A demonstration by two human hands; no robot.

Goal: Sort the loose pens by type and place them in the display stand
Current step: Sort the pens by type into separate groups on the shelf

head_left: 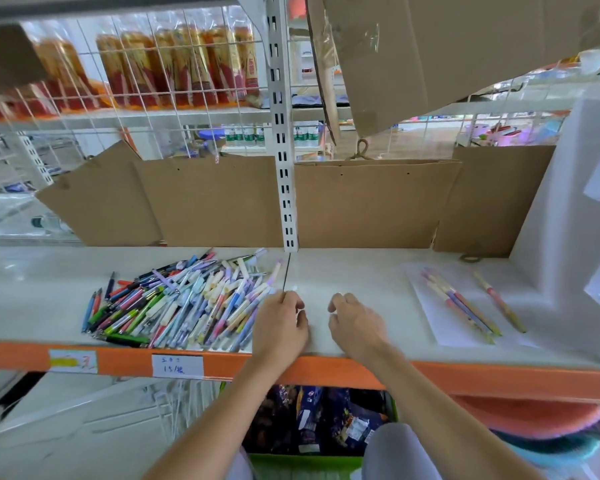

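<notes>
A big pile of loose pens (pixel 181 303) in many colours lies on the left half of the white shelf (pixel 354 271). My left hand (pixel 279 327) is at the pile's right edge with its fingers curled; a small white pen tip (pixel 294 288) sticks out above them. My right hand (pixel 355 323) rests on the shelf just to the right, loosely curled and holding nothing. A few sorted pens (pixel 459 304) lie on a sheet of white paper (pixel 430 317), with one more pen (pixel 499 303) beside them. A white stepped stand (pixel 565 244) is at the far right.
Brown cardboard panels (pixel 208 199) line the back of the shelf, split by a white slotted upright (pixel 286 168). The shelf's front edge is orange (pixel 118 362) with paper price labels. A box of packaged goods (pixel 319 420) sits below. Red and gold packets fill the shelf above.
</notes>
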